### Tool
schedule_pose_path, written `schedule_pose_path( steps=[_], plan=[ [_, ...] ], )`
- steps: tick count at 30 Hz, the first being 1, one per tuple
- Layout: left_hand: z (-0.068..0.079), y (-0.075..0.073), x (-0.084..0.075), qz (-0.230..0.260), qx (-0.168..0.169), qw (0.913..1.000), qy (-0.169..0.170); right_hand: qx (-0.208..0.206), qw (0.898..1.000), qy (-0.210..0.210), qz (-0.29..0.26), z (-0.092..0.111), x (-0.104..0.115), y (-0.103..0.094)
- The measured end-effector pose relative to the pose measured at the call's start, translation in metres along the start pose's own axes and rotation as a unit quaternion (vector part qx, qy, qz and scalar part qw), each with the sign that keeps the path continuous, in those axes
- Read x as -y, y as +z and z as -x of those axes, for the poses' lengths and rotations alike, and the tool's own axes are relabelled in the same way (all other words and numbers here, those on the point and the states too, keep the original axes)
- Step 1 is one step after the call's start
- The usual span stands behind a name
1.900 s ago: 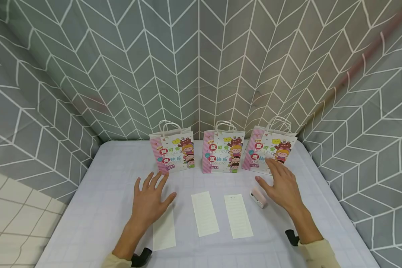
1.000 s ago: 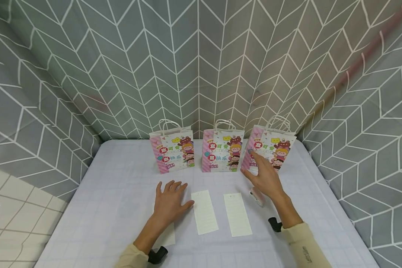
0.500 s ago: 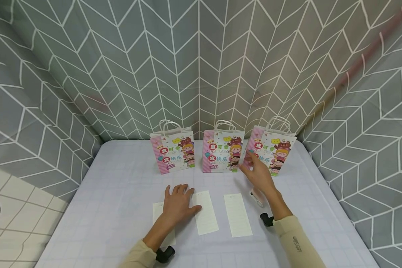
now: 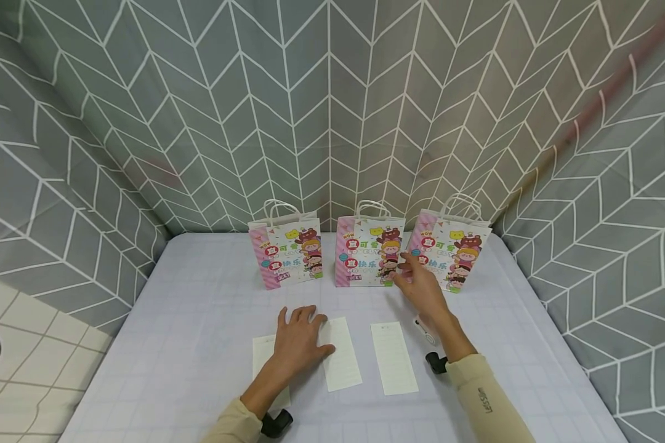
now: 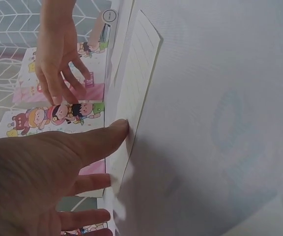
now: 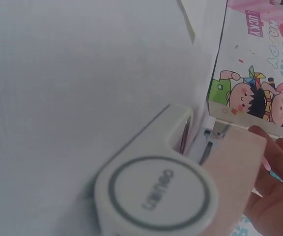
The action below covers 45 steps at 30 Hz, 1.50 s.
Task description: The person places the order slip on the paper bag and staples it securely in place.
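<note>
My left hand (image 4: 299,341) is spread low over the table between the left paper slip (image 4: 261,351) and the middle paper slip (image 4: 345,360). In the left wrist view its thumb (image 5: 117,129) overlaps the lined middle slip. My right hand (image 4: 423,294), fingers loosely bent and holding nothing, hovers at the gap between the middle gift bag (image 4: 360,252) and the right gift bag (image 4: 454,249). Below its wrist lies a small pink-and-white tool (image 4: 424,331) marked deli, partly covered in the head view. The right wrist view shows this tool's round white end up close.
A third matching gift bag (image 4: 286,252) stands upright at the back left. The right paper slip (image 4: 394,359) lies flat beside the middle one. A white cloth covers the table (image 4: 199,307), with patterned grey curtains (image 4: 332,111) around its back and sides.
My left hand has moved right from the left slip toward the middle one. The right hand has shifted left from the right bag toward the middle bag. Bags and slips have stayed put.
</note>
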State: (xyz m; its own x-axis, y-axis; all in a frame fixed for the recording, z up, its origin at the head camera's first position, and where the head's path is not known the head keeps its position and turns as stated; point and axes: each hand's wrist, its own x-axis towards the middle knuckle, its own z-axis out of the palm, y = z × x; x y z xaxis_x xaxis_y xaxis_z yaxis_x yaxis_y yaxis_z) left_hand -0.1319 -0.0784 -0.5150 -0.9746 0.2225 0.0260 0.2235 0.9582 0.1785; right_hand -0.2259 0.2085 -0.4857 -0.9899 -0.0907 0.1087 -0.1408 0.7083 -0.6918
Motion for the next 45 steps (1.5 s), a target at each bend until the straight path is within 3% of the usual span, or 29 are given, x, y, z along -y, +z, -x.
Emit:
schedule_pose_path(
  steps=[6,14,25,33,41,45],
  plan=[
    [-0.001,0.001,0.0,0.009,-0.017,0.9998,0.004,0.007,1.0,0.011,-0.014,0.0,0.003,0.002],
    [-0.001,0.003,0.0,0.037,-0.038,0.9985,0.015,0.002,1.0,0.005,0.018,-0.002,0.002,0.007],
    [-0.003,0.004,0.0,0.059,-0.036,0.9971,0.03,-0.025,0.998,-0.017,0.055,-0.002,0.003,0.013],
    [-0.002,0.004,0.0,0.076,-0.033,0.996,0.033,-0.023,0.998,-0.02,0.05,0.0,0.003,0.012],
    [-0.002,0.004,0.0,0.097,-0.083,0.9899,0.06,-0.021,0.998,-0.025,0.046,0.006,0.003,0.009],
    [-0.003,0.001,0.0,0.116,-0.089,0.9873,0.063,-0.016,0.999,-0.027,0.043,0.007,0.004,0.009]
  ],
)
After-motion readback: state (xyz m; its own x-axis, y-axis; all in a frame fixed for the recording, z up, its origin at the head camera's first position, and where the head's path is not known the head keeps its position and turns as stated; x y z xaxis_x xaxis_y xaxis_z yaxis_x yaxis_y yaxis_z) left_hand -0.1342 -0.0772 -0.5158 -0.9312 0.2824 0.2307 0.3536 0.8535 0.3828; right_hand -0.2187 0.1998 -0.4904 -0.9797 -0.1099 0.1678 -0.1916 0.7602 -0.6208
